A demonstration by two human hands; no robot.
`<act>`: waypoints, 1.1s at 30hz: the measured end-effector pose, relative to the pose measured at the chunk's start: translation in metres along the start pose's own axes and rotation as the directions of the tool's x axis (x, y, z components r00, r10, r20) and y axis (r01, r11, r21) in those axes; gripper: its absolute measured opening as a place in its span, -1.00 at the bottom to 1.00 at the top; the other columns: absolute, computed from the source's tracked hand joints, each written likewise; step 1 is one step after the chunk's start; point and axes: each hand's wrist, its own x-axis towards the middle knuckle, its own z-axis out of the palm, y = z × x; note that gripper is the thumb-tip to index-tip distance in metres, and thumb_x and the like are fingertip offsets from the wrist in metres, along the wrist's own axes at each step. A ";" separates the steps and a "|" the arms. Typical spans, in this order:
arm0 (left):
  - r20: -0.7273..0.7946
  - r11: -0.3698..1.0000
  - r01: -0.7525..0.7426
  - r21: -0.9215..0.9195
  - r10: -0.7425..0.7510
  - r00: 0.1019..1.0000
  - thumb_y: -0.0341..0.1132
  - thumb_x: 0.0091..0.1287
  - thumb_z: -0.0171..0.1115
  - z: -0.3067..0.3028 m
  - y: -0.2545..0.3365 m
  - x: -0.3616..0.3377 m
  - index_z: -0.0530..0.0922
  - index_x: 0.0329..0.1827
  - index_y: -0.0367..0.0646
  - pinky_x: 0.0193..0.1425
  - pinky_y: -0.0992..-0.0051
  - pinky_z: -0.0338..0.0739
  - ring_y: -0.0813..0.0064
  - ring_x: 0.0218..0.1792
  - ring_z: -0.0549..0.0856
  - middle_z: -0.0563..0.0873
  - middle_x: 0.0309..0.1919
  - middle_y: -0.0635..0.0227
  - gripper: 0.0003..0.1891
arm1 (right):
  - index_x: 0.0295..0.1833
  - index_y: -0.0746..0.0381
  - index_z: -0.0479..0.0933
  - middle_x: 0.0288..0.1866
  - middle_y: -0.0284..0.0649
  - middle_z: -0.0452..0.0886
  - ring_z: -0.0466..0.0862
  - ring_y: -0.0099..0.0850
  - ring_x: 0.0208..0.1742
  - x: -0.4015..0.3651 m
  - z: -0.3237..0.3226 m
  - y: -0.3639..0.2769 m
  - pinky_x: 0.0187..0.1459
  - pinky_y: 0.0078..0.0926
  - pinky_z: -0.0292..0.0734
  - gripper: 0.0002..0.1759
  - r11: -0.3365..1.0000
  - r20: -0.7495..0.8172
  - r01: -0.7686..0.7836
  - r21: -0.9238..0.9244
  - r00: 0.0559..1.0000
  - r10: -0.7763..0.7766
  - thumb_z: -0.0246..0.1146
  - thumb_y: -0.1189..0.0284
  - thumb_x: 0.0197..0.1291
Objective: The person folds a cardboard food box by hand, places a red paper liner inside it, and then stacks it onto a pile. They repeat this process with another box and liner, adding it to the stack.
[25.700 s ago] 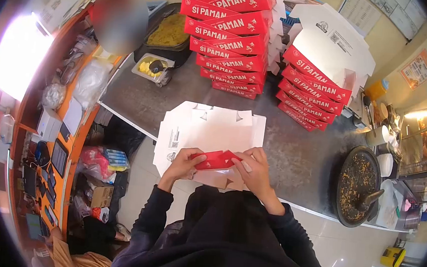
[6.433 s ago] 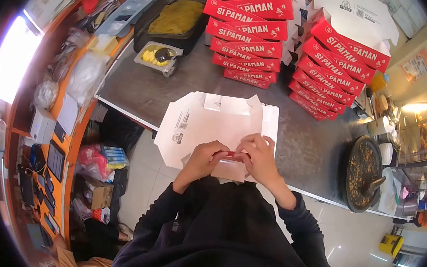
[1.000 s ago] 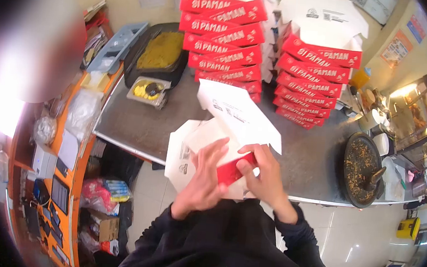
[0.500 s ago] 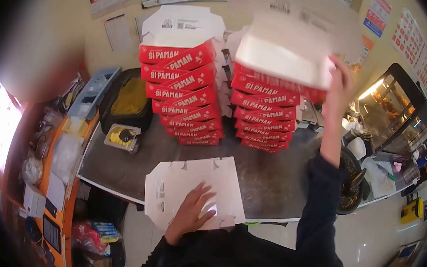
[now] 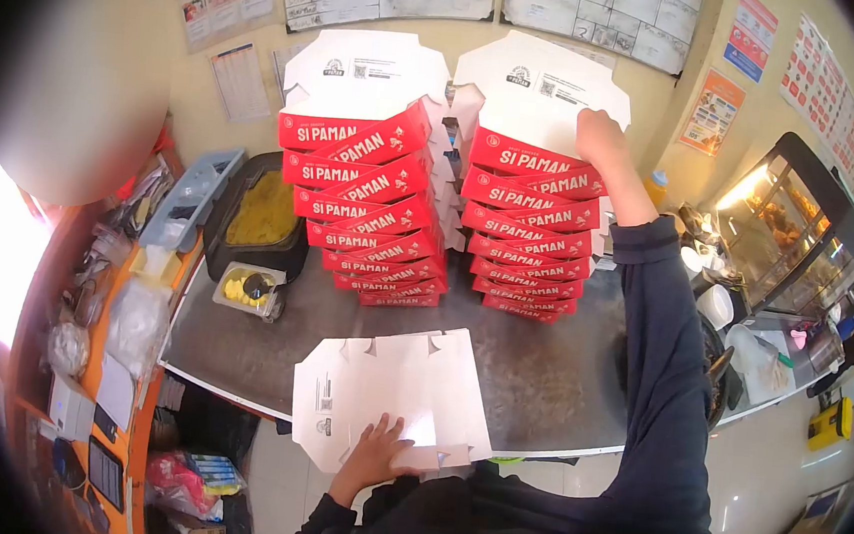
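My left hand lies with its fingers spread on a flat white cardboard box blank, which rests at the table's front edge. One flap of the blank stands slightly folded by the thumb. At the right stack, my right hand has its fingers curled on the topmost red-and-white cardboard box; its fingertips are partly hidden. Below that box are several red boxes marked "SI PAMAN", stacked crosswise. A similar left stack stands beside it, its white lid panel raised at the back.
A dark table carries the stacks. Left of them are a black tray of yellow food and a small plastic tub. To the right stand a lit glass food case and a dark round pan, partly behind my arm.
My right hand has brought the box down from above onto the top of the right stack. The left hand stays on the blank, its fingers slightly shifted.
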 end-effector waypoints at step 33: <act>-0.342 0.658 -0.062 -0.750 -0.305 0.889 -0.38 0.39 0.32 -0.055 -0.012 0.014 0.73 -0.12 -0.27 -0.23 0.49 0.55 0.44 -0.38 0.68 0.76 -0.31 0.23 -0.86 | -0.32 0.19 0.62 -0.35 -0.26 0.57 0.58 -0.22 -0.15 -0.420 0.097 -0.158 -0.07 -0.29 0.46 -0.84 0.578 0.001 0.244 0.779 0.920 -0.391 0.46 0.54 -0.02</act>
